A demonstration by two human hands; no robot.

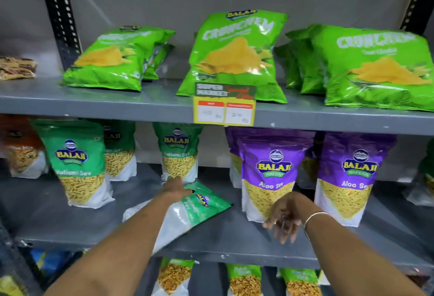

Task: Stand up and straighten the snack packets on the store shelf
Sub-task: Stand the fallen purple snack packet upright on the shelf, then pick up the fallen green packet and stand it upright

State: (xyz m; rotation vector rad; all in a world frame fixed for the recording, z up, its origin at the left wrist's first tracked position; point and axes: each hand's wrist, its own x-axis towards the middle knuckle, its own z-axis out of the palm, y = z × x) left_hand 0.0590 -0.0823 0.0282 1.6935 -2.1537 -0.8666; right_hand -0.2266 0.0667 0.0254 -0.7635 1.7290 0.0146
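Observation:
A green Ratlami Sev packet (199, 204) lies flat and askew on the middle shelf (70, 225), its top pointing right and back. My left hand (175, 189) rests on its far upper edge; I cannot tell whether the fingers grip it. Behind the hand another green Ratlami Sev packet (178, 152) stands upright. My right hand (285, 216) hovers with its fingers spread, in front of an upright purple Aloo Sev packet (270, 171), holding nothing. On the top shelf a lime Crunchem bag (234, 54) leans back, and Crunchem bags at the left (110, 58) lie flat.
More upright green packets (77, 162) and purple packets (354, 173) fill the middle shelf. A yellow price tag (224, 112) hangs from the top shelf edge. Stacked Crunchem bags (375, 65) lean at the top right. Packets (244, 281) stand on the shelf below.

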